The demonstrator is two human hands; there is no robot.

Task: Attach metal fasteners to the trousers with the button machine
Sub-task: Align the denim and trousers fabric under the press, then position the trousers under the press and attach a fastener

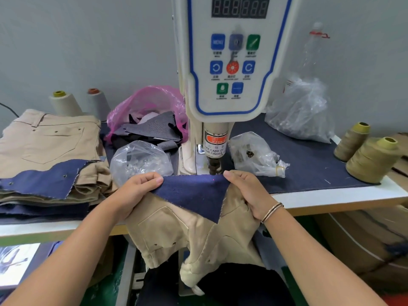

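The white button machine stands at the table's middle, its punch head pointing down. Right below it I hold a pair of beige trousers with a dark blue flap spread flat. A small red light dot shows on the blue flap near the punch. My left hand pinches the flap's left corner. My right hand grips the flap's right corner and the beige cloth under it. The rest of the trousers hangs over the table's front edge.
A stack of beige and blue trousers lies at the left. Clear bags of small parts flank the machine; a larger bag and a pink bag of scraps sit behind. Thread cones stand at right, two at back left.
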